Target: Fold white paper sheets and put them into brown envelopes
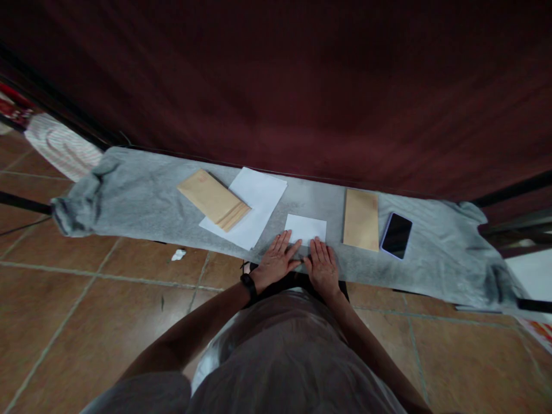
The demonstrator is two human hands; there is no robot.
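On grey cloth [142,195], 1 white paper [306,225] is touched by the left hand [278,260] and right hand [322,267], fingers outstretched.

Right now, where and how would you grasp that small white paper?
Probably pinch the far edge from the far side: the small white paper lies flat; left hand and right hand rest on its near part, leaving that edge uncovered.

Bare cloth [138,195] leaves room left of the envelope stack [209,195], and a narrow gap separates the small paper [306,226] from the right-hand envelope [361,221]. A dark red backdrop [276,109] blocks the far side.
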